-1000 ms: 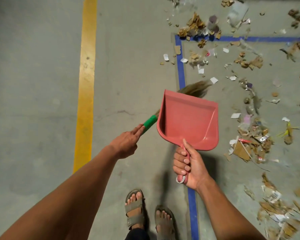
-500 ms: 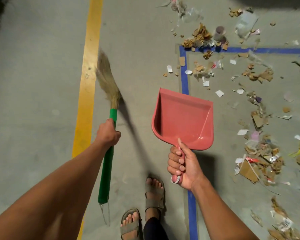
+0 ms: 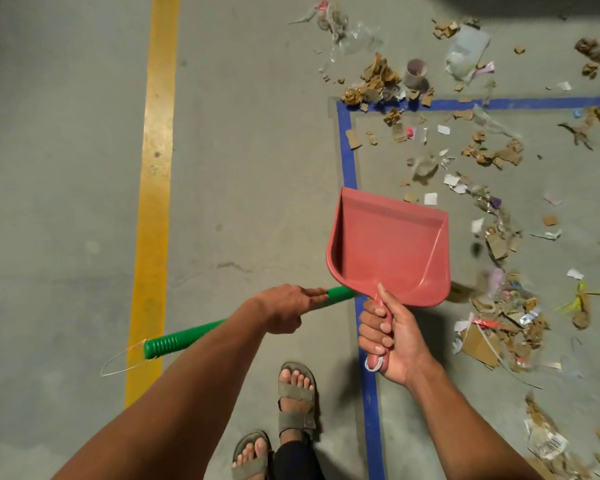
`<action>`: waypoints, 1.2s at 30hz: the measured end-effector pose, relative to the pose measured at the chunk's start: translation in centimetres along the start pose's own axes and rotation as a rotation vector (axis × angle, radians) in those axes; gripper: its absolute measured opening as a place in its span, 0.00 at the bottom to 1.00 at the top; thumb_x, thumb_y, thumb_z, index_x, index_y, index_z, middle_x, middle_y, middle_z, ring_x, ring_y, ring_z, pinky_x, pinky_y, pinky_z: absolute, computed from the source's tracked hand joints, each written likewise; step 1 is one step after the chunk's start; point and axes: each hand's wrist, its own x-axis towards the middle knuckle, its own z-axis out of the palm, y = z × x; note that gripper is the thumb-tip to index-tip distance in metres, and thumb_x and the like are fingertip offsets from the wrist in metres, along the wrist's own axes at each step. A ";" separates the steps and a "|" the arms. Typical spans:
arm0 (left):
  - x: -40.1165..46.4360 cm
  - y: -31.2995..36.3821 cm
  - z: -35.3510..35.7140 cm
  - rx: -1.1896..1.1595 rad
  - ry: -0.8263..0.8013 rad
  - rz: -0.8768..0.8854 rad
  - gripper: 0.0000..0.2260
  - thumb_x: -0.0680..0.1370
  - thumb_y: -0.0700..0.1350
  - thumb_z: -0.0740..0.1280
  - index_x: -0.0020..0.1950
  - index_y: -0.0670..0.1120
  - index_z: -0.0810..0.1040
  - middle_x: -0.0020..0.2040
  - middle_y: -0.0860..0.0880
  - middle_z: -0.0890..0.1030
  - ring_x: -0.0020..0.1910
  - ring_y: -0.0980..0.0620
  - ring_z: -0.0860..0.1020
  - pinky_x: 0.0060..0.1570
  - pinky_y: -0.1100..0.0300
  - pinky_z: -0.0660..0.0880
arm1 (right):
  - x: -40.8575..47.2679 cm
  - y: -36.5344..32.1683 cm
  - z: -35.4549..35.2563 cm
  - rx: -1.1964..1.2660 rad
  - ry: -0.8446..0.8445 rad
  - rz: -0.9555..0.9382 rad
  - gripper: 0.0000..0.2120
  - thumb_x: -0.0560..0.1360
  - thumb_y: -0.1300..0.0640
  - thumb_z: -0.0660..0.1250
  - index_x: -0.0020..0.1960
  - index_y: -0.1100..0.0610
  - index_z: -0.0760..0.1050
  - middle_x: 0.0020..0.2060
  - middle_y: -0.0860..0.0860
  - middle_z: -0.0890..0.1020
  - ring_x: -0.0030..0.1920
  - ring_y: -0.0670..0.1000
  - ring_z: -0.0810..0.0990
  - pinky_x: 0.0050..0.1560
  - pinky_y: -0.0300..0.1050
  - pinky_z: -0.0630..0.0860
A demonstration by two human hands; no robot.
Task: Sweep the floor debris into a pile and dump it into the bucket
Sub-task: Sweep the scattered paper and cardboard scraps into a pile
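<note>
My left hand (image 3: 284, 308) grips the green handle of a broom (image 3: 187, 336), which points right and runs under the dustpan; its bristles show only as a blur at the pan's lower right. My right hand (image 3: 390, 336) holds the handle of an empty red dustpan (image 3: 390, 247), raised above the floor. Scattered debris (image 3: 499, 306) of cardboard scraps, paper bits and plastic wrappers lies on the grey concrete to the right and far right. No bucket is in view.
A blue tape line (image 3: 349, 150) marks a corner on the floor, with most debris inside it. A yellow painted stripe (image 3: 156, 168) runs along the left. My sandalled feet (image 3: 297, 400) stand at the bottom centre.
The broom swung from upright on the left, bristles by the yellow stripe, down to the right under the dustpan. The view shifted slightly; the dustpan stayed raised in my right hand.
</note>
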 end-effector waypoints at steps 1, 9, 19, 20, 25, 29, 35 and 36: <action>-0.7 0.0 -0.2 0.002 0.011 -0.008 0.40 0.77 0.34 0.59 0.85 0.57 0.50 0.85 0.54 0.54 0.68 0.42 0.76 0.66 0.51 0.74 | -0.2 0.0 0.5 -0.002 -0.004 0.000 0.22 0.83 0.43 0.63 0.36 0.52 0.64 0.22 0.45 0.60 0.19 0.43 0.54 0.20 0.39 0.51; -9.1 -7.4 0.0 -0.295 0.461 -0.416 0.38 0.76 0.40 0.62 0.85 0.48 0.51 0.85 0.48 0.53 0.74 0.37 0.71 0.71 0.47 0.72 | -0.1 0.0 4.1 -0.019 -0.054 0.016 0.22 0.83 0.42 0.65 0.36 0.52 0.63 0.23 0.45 0.60 0.18 0.43 0.56 0.20 0.38 0.51; -13.9 -17.0 -0.7 -0.543 0.533 -1.147 0.22 0.77 0.40 0.68 0.69 0.35 0.68 0.67 0.37 0.72 0.63 0.33 0.75 0.61 0.45 0.73 | 3.6 2.7 6.2 -0.072 -0.028 0.060 0.22 0.83 0.42 0.64 0.36 0.52 0.64 0.23 0.46 0.60 0.18 0.43 0.57 0.19 0.38 0.52; -13.9 -17.5 -0.5 -0.529 0.468 -1.133 0.21 0.77 0.40 0.68 0.68 0.36 0.69 0.67 0.37 0.73 0.63 0.34 0.76 0.61 0.46 0.73 | 4.2 3.3 6.5 -0.073 -0.028 0.067 0.22 0.83 0.42 0.64 0.36 0.52 0.63 0.23 0.46 0.60 0.18 0.43 0.57 0.19 0.38 0.52; -13.3 -17.6 2.0 -0.270 0.275 -0.754 0.34 0.78 0.38 0.65 0.81 0.38 0.55 0.82 0.38 0.58 0.68 0.33 0.74 0.66 0.45 0.73 | 6.7 6.6 8.9 -0.084 -0.013 0.099 0.22 0.82 0.42 0.65 0.37 0.52 0.64 0.23 0.46 0.61 0.18 0.43 0.57 0.21 0.39 0.50; -13.2 -18.5 1.3 -0.099 0.098 -0.336 0.39 0.78 0.35 0.60 0.86 0.51 0.46 0.85 0.48 0.49 0.72 0.38 0.72 0.69 0.48 0.72 | 8.0 8.5 12.8 -0.084 -0.016 0.111 0.22 0.82 0.42 0.66 0.36 0.52 0.64 0.23 0.46 0.61 0.18 0.43 0.58 0.20 0.38 0.52; -15.7 -20.2 -3.8 0.005 0.163 -0.114 0.43 0.76 0.33 0.58 0.85 0.58 0.44 0.85 0.53 0.48 0.63 0.38 0.78 0.55 0.49 0.76 | 9.5 9.2 20.7 -0.062 -0.070 0.111 0.22 0.83 0.43 0.66 0.37 0.53 0.65 0.22 0.46 0.62 0.18 0.43 0.59 0.17 0.38 0.59; -16.2 -21.3 -4.4 -0.022 0.215 -0.140 0.43 0.76 0.33 0.58 0.85 0.58 0.45 0.85 0.53 0.48 0.65 0.38 0.78 0.57 0.49 0.76 | 9.7 9.1 21.8 -0.053 -0.085 0.108 0.22 0.83 0.43 0.66 0.37 0.53 0.65 0.22 0.46 0.62 0.18 0.43 0.59 0.17 0.38 0.60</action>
